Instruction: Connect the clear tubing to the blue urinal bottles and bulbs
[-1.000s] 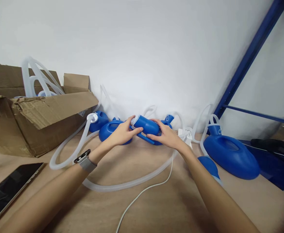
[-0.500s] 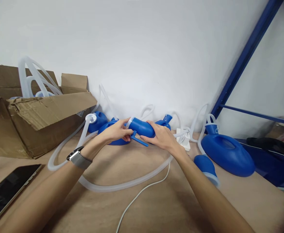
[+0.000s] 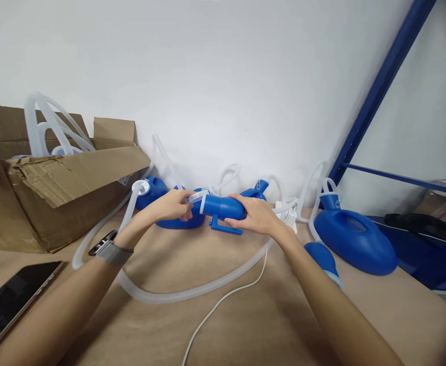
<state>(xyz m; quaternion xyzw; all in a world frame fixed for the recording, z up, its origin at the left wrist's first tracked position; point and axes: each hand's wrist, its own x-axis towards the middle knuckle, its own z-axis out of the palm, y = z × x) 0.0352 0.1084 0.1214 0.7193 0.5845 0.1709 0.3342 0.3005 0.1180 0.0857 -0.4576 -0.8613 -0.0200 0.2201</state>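
Hands met above the table [image 3: 245, 315]: the right hand [image 3: 259, 216] wrapped closed around a blue nozzle piece [image 3: 223, 207]. The left hand [image 3: 173, 204] pinched its clear end cap [image 3: 196, 196], fingers closed.

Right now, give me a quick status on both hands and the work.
Right hand closed around blue plastic spout piece. Left hand pinching its clear collar end. Clear flexible tube looped on table below, nothing blocking.

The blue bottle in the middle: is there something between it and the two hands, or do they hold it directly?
Nothing visible stands between. The right hand wraps the blue bottle around its body, and the left hand pinches the translucent collar at its neck end. The clear hose and white cable lie lower on the table, apart from the grip.
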